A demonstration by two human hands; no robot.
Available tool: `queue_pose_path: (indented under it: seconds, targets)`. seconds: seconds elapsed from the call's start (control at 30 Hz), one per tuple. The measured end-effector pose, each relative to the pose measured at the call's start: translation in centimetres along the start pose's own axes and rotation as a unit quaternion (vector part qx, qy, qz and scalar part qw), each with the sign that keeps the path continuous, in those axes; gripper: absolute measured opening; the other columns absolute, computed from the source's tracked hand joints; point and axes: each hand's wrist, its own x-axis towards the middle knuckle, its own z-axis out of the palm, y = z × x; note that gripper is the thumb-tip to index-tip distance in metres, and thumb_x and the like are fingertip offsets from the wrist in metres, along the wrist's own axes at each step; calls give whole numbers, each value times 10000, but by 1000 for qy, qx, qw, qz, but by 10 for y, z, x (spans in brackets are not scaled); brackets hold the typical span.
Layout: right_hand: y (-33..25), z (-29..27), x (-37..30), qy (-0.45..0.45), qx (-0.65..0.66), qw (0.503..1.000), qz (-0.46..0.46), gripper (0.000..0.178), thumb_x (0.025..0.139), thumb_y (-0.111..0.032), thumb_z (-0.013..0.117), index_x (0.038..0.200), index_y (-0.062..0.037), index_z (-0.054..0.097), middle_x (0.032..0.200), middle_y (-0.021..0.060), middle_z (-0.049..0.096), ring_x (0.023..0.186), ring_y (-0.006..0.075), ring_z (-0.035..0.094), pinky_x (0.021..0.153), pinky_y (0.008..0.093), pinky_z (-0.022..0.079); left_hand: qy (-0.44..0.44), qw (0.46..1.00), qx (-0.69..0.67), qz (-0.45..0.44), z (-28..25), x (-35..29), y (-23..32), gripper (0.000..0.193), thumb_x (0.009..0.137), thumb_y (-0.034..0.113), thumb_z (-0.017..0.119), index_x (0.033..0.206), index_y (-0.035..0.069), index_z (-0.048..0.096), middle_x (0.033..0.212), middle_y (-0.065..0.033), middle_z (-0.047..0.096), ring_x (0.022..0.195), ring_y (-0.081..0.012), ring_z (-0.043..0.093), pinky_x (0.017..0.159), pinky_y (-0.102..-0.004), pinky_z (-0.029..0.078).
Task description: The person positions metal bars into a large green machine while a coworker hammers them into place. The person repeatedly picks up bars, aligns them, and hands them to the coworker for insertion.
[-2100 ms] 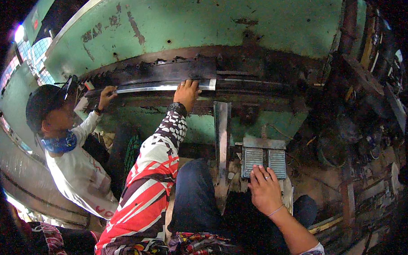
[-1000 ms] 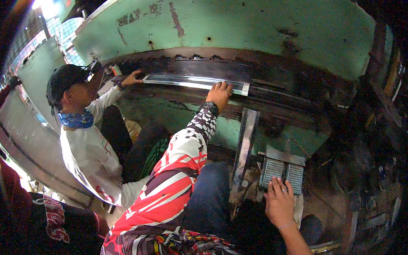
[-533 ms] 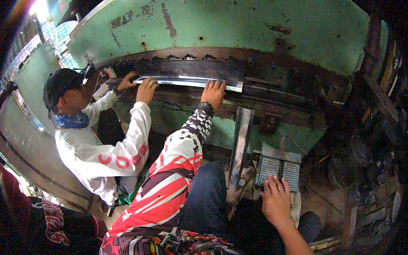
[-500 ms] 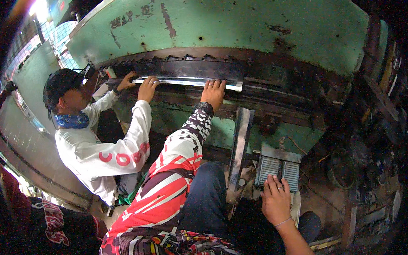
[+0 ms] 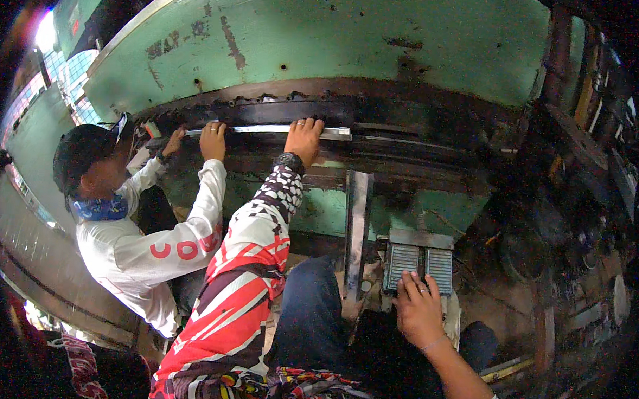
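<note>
A long, shiny metal strip (image 5: 265, 129) lies lengthwise along the dark bed of a green press machine. My left hand (image 5: 305, 139), with a watch at the wrist, grips it near its right end, fingers over the upper edge and thumb hidden. Farther left, a co-worker's two hands (image 5: 212, 141) hold the same strip. Low on the right is a grey two-pedal switch box (image 5: 421, 240). My right hand (image 5: 420, 308) rests on its lower part, fingers extended over the ribbed pedals (image 5: 404, 266) and nothing grasped.
The co-worker (image 5: 131, 242), in a white long-sleeved shirt and dark cap, crouches close on my left. An upright metal post (image 5: 358, 229) stands between my knee and the switch box. Above the bed rises the machine's green plate (image 5: 325, 38). Dark clutter fills the right side.
The whole scene has shifted left in the picture as the view turned slightly. My left hand keeps its place on the strip, and my right hand stays at the pedals.
</note>
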Motion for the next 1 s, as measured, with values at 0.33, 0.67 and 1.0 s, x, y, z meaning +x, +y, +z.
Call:
queue_pose_path:
  seconds: [0.33,0.67,1.0]
  targets:
    - [6,2,5,17,16,1000,1,413,944,-192,688,1284,39,648,1443,194,593,1354,364,548,1193,569,329,55,993,-58,91,11,-5,-15,278,960,142,591,1234,99,613,1097,-131,619,1104,-345,596,935,-486,441]
    - [14,-7,35,-26,42,997,52,415,985,-250,655,1309,9,654,1429,191,605,1359,321,554,1232,544,287,174,962,-141,156,-112,-31,88,319,849,113,731,1154,103,638,930,-102,606,871,-340,608,736,-436,481]
    - [34,-84,79,245,260,929,101,560,957,-200,756,1479,-77,595,1424,200,641,1337,353,593,1162,422,427,309,576,-753,75,-167,-20,141,362,932,-72,652,1283,18,654,1171,-109,728,1039,-203,703,903,-302,555]
